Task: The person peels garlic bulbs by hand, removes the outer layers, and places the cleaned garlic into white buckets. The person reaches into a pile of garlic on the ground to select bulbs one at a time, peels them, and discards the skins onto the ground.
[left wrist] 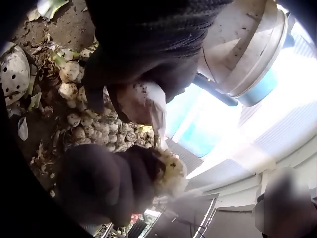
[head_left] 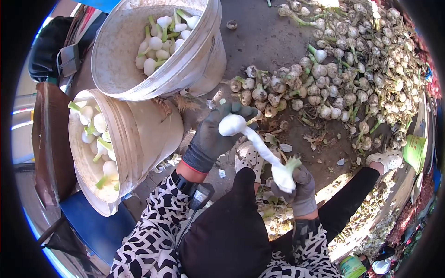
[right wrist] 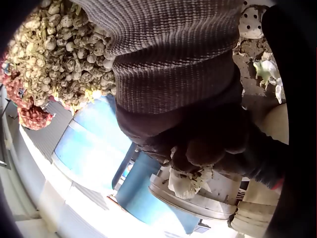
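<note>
In the head view, your left hand (head_left: 208,134) is gripping a garlic bulb (head_left: 232,125) near two buckets (head_left: 150,125), while your right hand (head_left: 304,187) is pinching the frayed end of a peel strip (head_left: 265,150), probably so the strip is spanning both hands. The bulb is showing smooth and white, the strip pale and twisted. In the left wrist view, your left fingers are curling round the soil-flecked bulb. In the right wrist view, your right fingers are clutching ragged peel; the bulb isn't showing clearly.
</note>
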Demonstrator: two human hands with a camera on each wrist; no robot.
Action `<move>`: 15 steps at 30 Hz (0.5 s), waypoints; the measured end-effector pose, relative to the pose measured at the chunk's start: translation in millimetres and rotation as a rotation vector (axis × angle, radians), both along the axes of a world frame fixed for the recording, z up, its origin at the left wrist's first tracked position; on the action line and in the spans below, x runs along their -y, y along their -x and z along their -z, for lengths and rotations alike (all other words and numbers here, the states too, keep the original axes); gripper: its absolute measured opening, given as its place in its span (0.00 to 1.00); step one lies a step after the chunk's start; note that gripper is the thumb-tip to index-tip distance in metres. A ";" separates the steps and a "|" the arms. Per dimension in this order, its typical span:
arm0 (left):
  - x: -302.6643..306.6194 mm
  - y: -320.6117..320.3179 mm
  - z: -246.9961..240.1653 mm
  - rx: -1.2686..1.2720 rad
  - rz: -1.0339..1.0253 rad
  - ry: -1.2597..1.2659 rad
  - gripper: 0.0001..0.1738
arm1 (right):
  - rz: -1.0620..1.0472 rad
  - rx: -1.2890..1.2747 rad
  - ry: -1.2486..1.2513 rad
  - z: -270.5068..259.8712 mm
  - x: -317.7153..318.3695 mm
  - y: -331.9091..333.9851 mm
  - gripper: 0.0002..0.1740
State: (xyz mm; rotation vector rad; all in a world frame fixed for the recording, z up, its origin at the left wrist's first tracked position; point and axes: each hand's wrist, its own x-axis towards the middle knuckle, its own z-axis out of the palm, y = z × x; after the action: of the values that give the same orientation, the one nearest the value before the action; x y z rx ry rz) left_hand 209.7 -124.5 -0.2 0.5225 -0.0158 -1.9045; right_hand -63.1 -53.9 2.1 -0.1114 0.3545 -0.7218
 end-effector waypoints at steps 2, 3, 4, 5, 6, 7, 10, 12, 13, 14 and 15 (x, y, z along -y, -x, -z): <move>3.6 -1.1 1.3 -0.047 0.012 0.063 0.14 | -0.057 -0.491 -0.070 -16.9 -39.0 24.6 0.31; 3.9 1.0 -0.9 -0.057 -0.013 0.004 0.15 | -0.222 -0.438 -0.118 4.6 -69.5 53.2 0.28; 3.5 2.5 -2.1 -0.067 -0.040 -0.053 0.15 | -0.242 -0.479 -0.102 -15.2 -73.6 52.5 0.26; 3.6 2.6 -1.4 -0.075 -0.045 -0.058 0.16 | -0.456 -0.532 -0.081 -23.2 -73.3 60.1 0.25; 2.9 3.0 -2.2 -0.075 -0.041 -0.058 0.16 | -0.671 -0.583 -0.058 -31.3 -70.7 67.0 0.25; 1.5 4.1 -4.5 -0.074 -0.063 -0.114 0.17 | -1.165 -0.848 0.102 -27.8 -61.2 65.7 0.26; -5.0 9.7 -9.2 -0.084 -0.081 -0.172 0.19 | -1.373 -1.808 1.017 -5.7 -58.3 54.9 0.26; -7.4 8.8 -10.0 -0.088 -0.101 -0.173 0.20 | -0.980 -1.867 0.850 -6.0 -18.4 32.3 0.26; -11.3 7.7 -12.5 -0.019 -0.098 -0.113 0.19 | -0.706 -1.818 0.880 -7.9 -0.9 14.6 0.26; -12.8 7.0 -17.1 0.050 -0.089 -0.050 0.19 | -0.432 -1.756 0.895 -9.1 17.7 -4.6 0.26; -14.4 5.0 -32.4 0.083 -0.106 0.042 0.17 | -0.342 -1.648 0.899 -8.8 36.0 -23.7 0.25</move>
State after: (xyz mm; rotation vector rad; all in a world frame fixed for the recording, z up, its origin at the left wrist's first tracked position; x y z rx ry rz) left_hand 204.8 -110.1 32.2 0.5629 -0.0802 -1.7748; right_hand -39.4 -89.9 10.9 -1.6317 1.5003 -0.2402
